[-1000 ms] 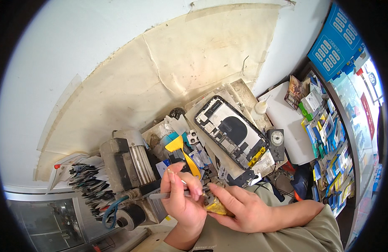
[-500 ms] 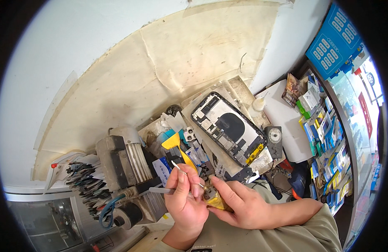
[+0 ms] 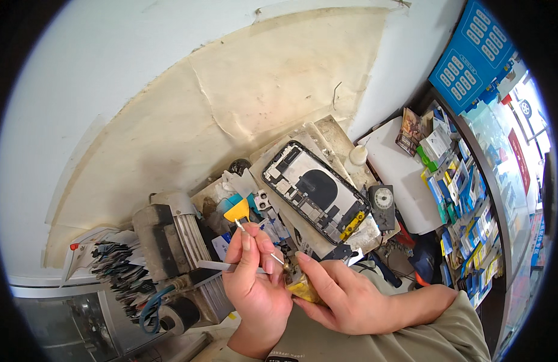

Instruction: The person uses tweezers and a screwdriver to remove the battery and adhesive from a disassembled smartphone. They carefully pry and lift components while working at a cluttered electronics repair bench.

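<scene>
My left hand (image 3: 255,283) is closed around a thin white-tipped stick (image 3: 239,225) that looks like a cotton swab. A flat grey blade-like tool (image 3: 213,265) also sticks out from this hand toward the left. The stick's lower end meets a small yellow-wrapped part (image 3: 304,289) with a dark, metallic end. My right hand (image 3: 354,298) pinches that part between thumb and fingers, covering some of it. Beyond my hands lies an opened phone (image 3: 318,190), its inner parts showing and a yellow strip at its near end.
A yellow spreader (image 3: 236,210) lies behind my left hand among small parts. At left stand a grey motor-like machine (image 3: 155,241) and a stack of thin dark pieces (image 3: 119,277). A white bottle (image 3: 357,155), a dial box (image 3: 382,205) and a rack of packets (image 3: 472,211) are at right.
The scene has shifted a little left in the view. My hands stay together, with the stick's end still at the yellow-wrapped part, which appears slightly turned.
</scene>
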`<state>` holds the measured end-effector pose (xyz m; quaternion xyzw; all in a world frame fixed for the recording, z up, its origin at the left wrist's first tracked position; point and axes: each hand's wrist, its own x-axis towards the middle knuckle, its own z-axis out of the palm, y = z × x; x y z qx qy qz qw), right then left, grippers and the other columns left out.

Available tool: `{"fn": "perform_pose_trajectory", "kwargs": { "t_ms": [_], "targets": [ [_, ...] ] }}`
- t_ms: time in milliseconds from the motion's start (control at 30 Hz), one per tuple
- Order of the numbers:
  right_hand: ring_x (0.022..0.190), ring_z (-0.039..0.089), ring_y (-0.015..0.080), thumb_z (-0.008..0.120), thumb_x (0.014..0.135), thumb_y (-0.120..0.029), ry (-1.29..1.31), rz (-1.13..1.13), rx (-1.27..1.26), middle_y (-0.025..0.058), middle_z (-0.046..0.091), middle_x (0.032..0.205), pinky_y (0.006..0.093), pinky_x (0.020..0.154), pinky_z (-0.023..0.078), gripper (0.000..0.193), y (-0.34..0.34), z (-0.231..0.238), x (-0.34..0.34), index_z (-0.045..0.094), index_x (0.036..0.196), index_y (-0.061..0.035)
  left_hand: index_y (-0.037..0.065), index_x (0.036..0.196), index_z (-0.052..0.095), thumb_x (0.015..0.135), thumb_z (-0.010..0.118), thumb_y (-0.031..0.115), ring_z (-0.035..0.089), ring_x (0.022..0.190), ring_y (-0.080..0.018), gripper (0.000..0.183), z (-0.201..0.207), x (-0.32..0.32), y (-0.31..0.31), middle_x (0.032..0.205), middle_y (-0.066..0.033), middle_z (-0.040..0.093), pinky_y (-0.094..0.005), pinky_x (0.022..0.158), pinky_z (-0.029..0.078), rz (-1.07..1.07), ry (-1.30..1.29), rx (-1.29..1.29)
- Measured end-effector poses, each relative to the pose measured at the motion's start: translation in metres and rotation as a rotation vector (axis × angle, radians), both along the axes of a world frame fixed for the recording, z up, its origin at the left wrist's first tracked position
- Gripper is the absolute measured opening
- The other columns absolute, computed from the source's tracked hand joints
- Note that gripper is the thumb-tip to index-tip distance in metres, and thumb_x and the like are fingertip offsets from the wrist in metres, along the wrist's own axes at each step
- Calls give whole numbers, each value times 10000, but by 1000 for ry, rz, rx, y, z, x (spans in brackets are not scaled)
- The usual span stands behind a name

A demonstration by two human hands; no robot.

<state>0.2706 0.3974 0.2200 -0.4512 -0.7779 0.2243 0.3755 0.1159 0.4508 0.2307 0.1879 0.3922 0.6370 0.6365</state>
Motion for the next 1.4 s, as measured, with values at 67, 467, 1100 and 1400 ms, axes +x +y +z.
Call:
{"fn": "perform_pose_trajectory", "kwargs": {
  "t_ms": [67,467,1100,1400],
  "targets": [
    [773,665,254,879,862,-199,0,-1,37,170,633,1024,342,608,571,808,0,2,1,505,1503,120,55,1175,644,1118,575,200,440,650,-62,171,5,0,-1,888,-17,594,-214,553,341,-16,-37,2],
    [855,680,256,842,909,-145,339,209,-297,158,672,1121,325,752,571,726,-16,14,64,514,1523,64,-63,1334,675,988,670,14,480,635,-36,354,-19,-33,14,944,-64,676,-189,539,362,139,505,248],
    [801,648,325,796,921,-251,-473,129,-313,157,647,999,423,691,542,748,43,83,145,511,1553,27,13,1083,768,868,803,121,722,837,-246,243,-40,-27,-8,1128,-202,731,-330,700,565,-59,1480,777],
    [668,597,246,814,844,-196,-697,159,-279,107,592,887,383,565,484,606,54,96,133,699,1436,-139,89,1381,717,809,885,616,722,730,-265,796,-26,1,16,1386,-371,636,-264,530,530,-179,1665,853]
  ]
}}
